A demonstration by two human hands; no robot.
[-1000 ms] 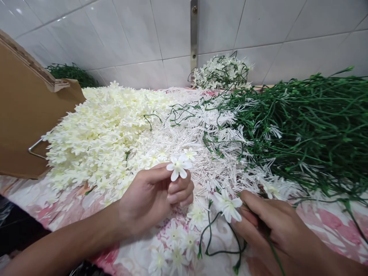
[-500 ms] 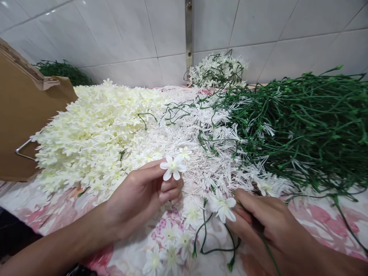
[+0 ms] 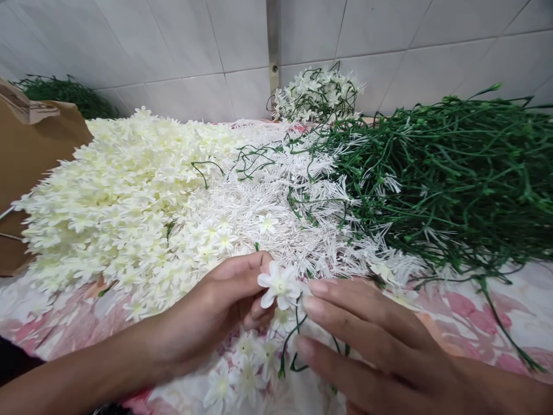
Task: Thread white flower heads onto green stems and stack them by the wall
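Observation:
A white artificial flower (image 3: 280, 286) is pinched between the thumb and fingers of my left hand (image 3: 211, 308), its pale yellow centre facing me. Close on its right is my right hand (image 3: 375, 334), fingers stretched out and slightly apart, the fingertips near the petals. Its thumb is hidden, and I see nothing held in it. Thin green stems (image 3: 284, 351) hang or lie between the hands, partly covered by the right fingers. Several loose white flowers (image 3: 248, 374) rest on the floral cloth just below the left hand.
A large heap of cream-white flowers (image 3: 116, 196) spreads to the left, beside a brown cardboard box (image 3: 34, 167). White stamen-like strands (image 3: 259, 202) fill the middle. Green stems (image 3: 466, 178) are piled at right. A flower bundle (image 3: 317, 95) sits against the tiled wall (image 3: 181, 46).
My right hand has moved left to the left hand's flower, and its fingers have straightened. The flowered stem it held is no longer seen in it. The view has shifted slightly.

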